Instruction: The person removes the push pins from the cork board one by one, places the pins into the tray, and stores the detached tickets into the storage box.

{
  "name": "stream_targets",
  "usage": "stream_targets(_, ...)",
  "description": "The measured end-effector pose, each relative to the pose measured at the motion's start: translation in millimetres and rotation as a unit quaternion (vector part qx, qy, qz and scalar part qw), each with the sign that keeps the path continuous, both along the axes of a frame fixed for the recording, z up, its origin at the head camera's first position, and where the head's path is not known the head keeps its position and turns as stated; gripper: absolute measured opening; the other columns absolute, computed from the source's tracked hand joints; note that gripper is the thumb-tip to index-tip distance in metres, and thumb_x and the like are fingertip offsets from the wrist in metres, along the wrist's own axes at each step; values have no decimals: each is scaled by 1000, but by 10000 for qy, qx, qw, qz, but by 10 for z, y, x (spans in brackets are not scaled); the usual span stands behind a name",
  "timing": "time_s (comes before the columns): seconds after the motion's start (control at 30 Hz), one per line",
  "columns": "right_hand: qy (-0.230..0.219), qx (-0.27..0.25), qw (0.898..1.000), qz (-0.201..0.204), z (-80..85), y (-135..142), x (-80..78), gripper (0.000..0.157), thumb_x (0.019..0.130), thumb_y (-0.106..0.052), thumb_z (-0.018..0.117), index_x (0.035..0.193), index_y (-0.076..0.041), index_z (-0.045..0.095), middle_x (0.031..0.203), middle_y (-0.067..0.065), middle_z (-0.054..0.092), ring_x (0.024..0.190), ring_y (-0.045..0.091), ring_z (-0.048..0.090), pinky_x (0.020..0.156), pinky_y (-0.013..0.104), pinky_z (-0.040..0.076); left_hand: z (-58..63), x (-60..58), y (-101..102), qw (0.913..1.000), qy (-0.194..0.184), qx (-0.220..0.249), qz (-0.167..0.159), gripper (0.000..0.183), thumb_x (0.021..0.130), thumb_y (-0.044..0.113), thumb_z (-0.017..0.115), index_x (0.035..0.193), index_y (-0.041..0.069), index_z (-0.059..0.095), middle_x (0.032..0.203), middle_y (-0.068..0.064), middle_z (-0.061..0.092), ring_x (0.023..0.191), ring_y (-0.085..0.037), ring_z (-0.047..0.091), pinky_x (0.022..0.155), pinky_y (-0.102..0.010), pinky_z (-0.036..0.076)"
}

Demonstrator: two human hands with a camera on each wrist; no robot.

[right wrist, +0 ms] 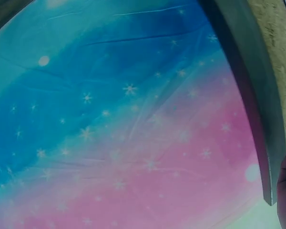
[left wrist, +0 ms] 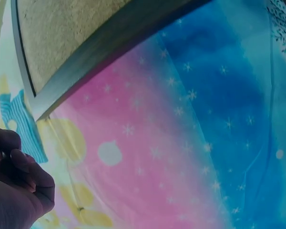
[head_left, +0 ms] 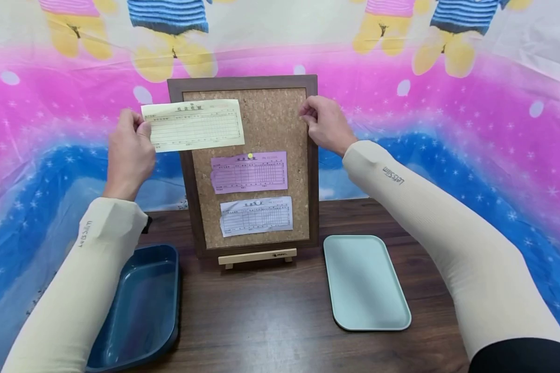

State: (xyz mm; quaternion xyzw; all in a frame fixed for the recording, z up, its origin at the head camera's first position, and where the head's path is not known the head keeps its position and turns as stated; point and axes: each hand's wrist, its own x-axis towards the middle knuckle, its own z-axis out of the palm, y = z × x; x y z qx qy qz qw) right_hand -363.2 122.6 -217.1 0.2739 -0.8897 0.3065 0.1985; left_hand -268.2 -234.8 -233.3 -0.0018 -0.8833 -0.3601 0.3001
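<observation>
My left hand (head_left: 130, 153) pinches the left edge of a pale yellow receipt slip (head_left: 193, 127), which overlaps the upper left of a framed cork board (head_left: 270, 122) in the head view. My right hand (head_left: 329, 124) is at the board's upper right edge, fingers curled and thumb near the fingertips; I cannot tell whether something small is between them. Below the yellow slip, a purple receipt slip (head_left: 249, 173) hangs from a yellow pushpin (head_left: 250, 156). Lower down is a white receipt slip (head_left: 256, 215) with a pale pushpin (head_left: 257, 203).
A small wooden stand (head_left: 257, 257) supports the board on the dark wooden table (head_left: 261, 316). To the left lies a deep blue tray (head_left: 175, 290), partly under my left forearm; to the right, a flat pale green tray (head_left: 366, 282). A colourful printed cloth (head_left: 424, 98) hangs behind.
</observation>
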Motion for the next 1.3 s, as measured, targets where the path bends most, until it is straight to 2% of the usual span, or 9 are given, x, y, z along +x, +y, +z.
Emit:
stream_targets(0.27, 212, 176, 9996, 78, -100, 215, 28, 11, 94, -2, 51, 98, -2, 62, 90, 7, 57, 79, 20, 51, 74, 32, 42, -2, 201, -187, 9979, 539, -290, 218, 34, 103, 28, 32, 111, -3, 43, 100, -20, 58, 81, -20, 53, 62, -31, 37)
stream_targets(0.37, 203, 199, 9995, 109, -170, 314, 62, 12, 94, 1, 51, 97, -2, 62, 89, 6, 57, 78, 19, 52, 73, 33, 43, -6, 298, -253, 9967, 670, -398, 230, 33, 102, 26, 32, 111, -4, 43, 103, -21, 61, 80, -23, 56, 59, -26, 36)
stream_targets(0.5, 175, 278, 9994, 145, -343, 470, 142, 14, 93, 4, 50, 95, -2, 62, 90, 8, 60, 75, 20, 53, 72, 34, 43, -46, 437, -336, 9970, 617, -419, 182, 31, 102, 23, 33, 115, -4, 41, 112, -23, 61, 87, -31, 59, 55, -21, 34)
stream_targets(0.6, 171, 346, 9992, 81, -497, 581, 208, 14, 94, 2, 50, 96, -3, 63, 92, 10, 60, 76, 20, 52, 71, 35, 42, -115, 524, -409, 9972, 539, -443, 280, 31, 102, 23, 34, 116, -3, 42, 111, -23, 61, 81, -21, 56, 57, -22, 33)
stream_targets(0.77, 25, 412, 9991, -44, -696, 704, 331, 13, 96, -3, 49, 99, -6, 61, 94, 7, 57, 78, 19, 51, 71, 35, 43, -255, 663, -566, 9963, 472, -456, 550, 32, 101, 23, 35, 119, -3, 45, 102, -21, 62, 67, 0, 42, 60, -27, 32)
stream_targets(1.0, 80, 396, 9992, -51, -910, 803, 449, 12, 94, -1, 53, 95, -8, 62, 91, 3, 57, 76, 18, 50, 69, 33, 43, -433, 903, -743, 9940, 546, -453, 833, 31, 97, 18, 42, 122, 0, 46, 81, 1, 58, 62, 4, 41, 62, -28, 30)
stream_targets(1.17, 262, 274, 9993, -7, -1037, 883, 567, 10, 93, -2, 56, 97, -9, 63, 90, 2, 57, 77, 16, 50, 69, 33, 44, -552, 1105, -788, 9922, 293, -593, 1061, 33, 96, 16, 42, 127, 2, 42, 88, -12, 63, 63, 9, 38, 64, -30, 30)
stream_targets(1.23, 377, 210, 9991, 20, -1081, 915, 612, 10, 92, -3, 58, 96, -9, 64, 90, 1, 58, 77, 14, 51, 69, 32, 45, -598, 1190, -794, 9904, 314, -691, 1155, 33, 95, 14, 43, 127, 2, 43, 88, -17, 64, 62, 13, 35, 63, -29, 30)
stream_targets(1.3, 467, 196, 9987, 27, -1131, 948, 646, 9, 92, -2, 60, 96, -10, 64, 91, 1, 59, 77, 13, 53, 68, 33, 45, -639, 1279, -799, 9897, 383, -697, 1189, 32, 94, 14, 45, 124, 4, 45, 80, 0, 65, 59, 16, 36, 60, -25, 32)
